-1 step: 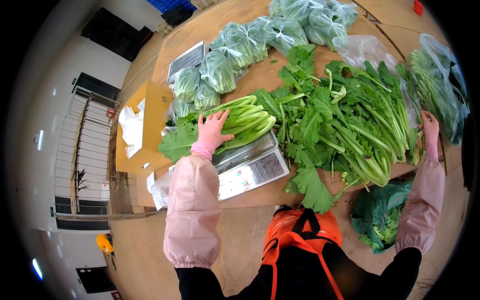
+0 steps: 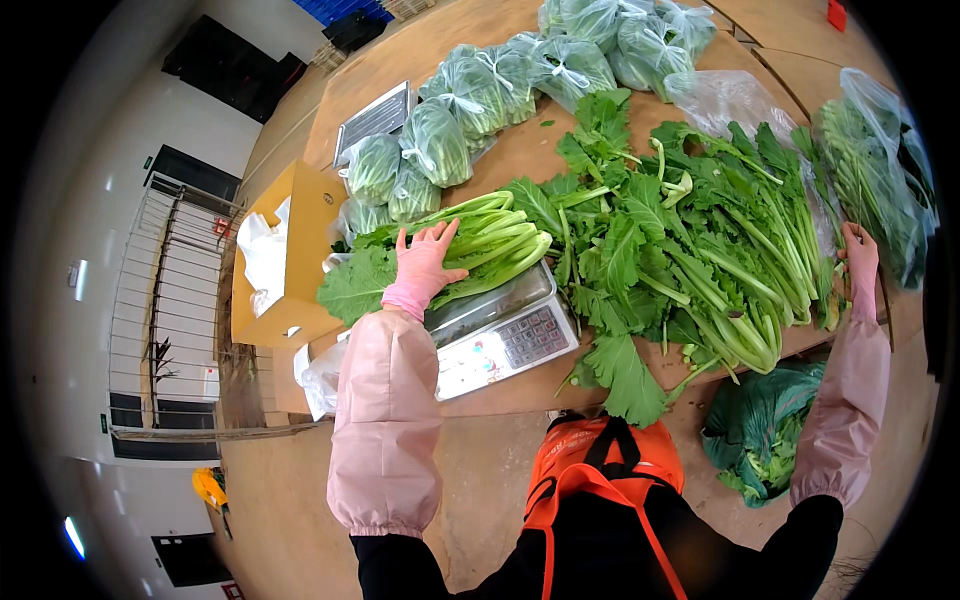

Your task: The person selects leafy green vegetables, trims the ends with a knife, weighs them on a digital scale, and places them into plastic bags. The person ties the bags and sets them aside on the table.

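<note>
My left hand [image 2: 424, 262], in a pink glove, lies with spread fingers on a bunch of leafy greens [image 2: 505, 243]. That bunch, pale stems to the right, rests across a digital scale [image 2: 505, 345] with a keypad. Far to the right, my right hand [image 2: 860, 258], also gloved in pink, has its fingers drawn together at the right edge of the greens. What they pinch, if anything, is too small to make out. Between my hands spreads a big pile of loose leafy greens [image 2: 700, 240], some leaves hanging over the table's front edge.
Tied clear bags of greens [image 2: 480, 90] line the back of the wooden table [image 2: 400, 60]. A cardboard box [image 2: 315, 215] with white plastic bags stands left. An open bag of greens [image 2: 875, 180] lies far right. Below the edge sits a green sack [image 2: 765, 430] with leaves.
</note>
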Available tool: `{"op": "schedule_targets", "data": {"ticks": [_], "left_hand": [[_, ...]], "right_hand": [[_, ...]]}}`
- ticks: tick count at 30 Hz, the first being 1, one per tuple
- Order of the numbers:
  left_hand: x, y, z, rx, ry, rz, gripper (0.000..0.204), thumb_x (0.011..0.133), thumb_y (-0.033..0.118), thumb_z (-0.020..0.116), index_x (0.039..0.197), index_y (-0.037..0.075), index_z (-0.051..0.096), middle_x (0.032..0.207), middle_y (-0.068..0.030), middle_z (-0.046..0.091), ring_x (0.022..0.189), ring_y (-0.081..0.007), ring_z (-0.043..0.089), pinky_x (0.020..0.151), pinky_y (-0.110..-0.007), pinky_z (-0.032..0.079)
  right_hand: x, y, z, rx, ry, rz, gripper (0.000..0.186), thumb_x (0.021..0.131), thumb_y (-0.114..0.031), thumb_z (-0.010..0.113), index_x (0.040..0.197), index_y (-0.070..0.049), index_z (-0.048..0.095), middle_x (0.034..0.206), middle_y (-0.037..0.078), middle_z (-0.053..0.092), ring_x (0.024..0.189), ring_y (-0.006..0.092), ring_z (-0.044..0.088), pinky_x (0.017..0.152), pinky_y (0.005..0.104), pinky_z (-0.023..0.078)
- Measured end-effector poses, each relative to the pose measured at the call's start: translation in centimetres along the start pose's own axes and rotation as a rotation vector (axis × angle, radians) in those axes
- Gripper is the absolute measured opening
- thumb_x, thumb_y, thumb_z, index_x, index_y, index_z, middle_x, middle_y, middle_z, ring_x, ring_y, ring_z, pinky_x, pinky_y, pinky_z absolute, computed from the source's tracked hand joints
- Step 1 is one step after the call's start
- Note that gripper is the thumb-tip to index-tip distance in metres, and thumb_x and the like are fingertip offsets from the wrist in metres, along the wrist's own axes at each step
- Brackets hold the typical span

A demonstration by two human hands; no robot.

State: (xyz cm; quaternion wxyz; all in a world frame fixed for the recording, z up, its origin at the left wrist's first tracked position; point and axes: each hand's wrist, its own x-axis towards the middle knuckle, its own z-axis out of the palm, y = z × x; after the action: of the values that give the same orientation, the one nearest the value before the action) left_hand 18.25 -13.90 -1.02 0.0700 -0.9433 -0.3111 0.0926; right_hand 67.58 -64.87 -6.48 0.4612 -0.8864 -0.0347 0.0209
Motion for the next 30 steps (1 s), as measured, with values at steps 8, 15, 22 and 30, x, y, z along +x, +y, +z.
{"op": "schedule_targets", "data": {"ticks": [8,15,22,30], "left_hand": [[0.4,0.8,0.8,0.001,0.159,0.103,0.086,0.067,0.043,0.072,0.140,0.018,0.033,0.132,-0.0058,0.048,0.121,-0.0237,0.044,0.105,-0.054,0.018],[0.0,-0.3,4.4,-0.127,0.418,0.096,0.055,0.073,0.024,0.069,0.124,0.012,0.052,0.110,-0.0082,0.059,0.100,-0.0300,0.053,0.091,-0.042,0.039],[-0.1,3.1,3.8,-0.027,0.315,-0.101,0.073,0.072,0.020,0.066,0.138,0.016,0.036,0.139,-0.0076,0.039,0.128,-0.0305,0.033,0.107,-0.051,0.016],[-1.5,3.6,0.5,-0.129,0.390,-0.070,0.076,0.071,0.014,0.067,0.140,0.015,0.035,0.144,-0.0059,0.034,0.133,-0.0297,0.027,0.109,-0.049,0.012]], "right_hand": [[-3.3,1.2,-1.5,0.045,-0.020,0.066,0.029,0.084,-0.028,0.060,0.106,-0.010,0.065,0.072,0.005,0.058,0.055,0.0110,0.052,0.043,0.0258,0.039],[-6.7,1.7,0.1,0.030,-0.023,0.109,0.024,0.080,-0.021,0.063,0.094,-0.003,0.065,0.065,0.007,0.061,0.050,0.0132,0.056,0.047,0.0288,0.045],[-6.4,8.2,1.1,-0.241,-0.083,0.052,0.034,0.073,-0.028,0.066,0.098,-0.005,0.066,0.088,0.019,0.065,0.081,0.0335,0.063,0.077,0.0390,0.049],[-2.1,11.4,1.6,-0.509,0.204,0.086,0.032,0.077,-0.030,0.060,0.100,-0.007,0.063,0.097,0.018,0.063,0.091,0.0347,0.060,0.079,0.0426,0.048]]}}
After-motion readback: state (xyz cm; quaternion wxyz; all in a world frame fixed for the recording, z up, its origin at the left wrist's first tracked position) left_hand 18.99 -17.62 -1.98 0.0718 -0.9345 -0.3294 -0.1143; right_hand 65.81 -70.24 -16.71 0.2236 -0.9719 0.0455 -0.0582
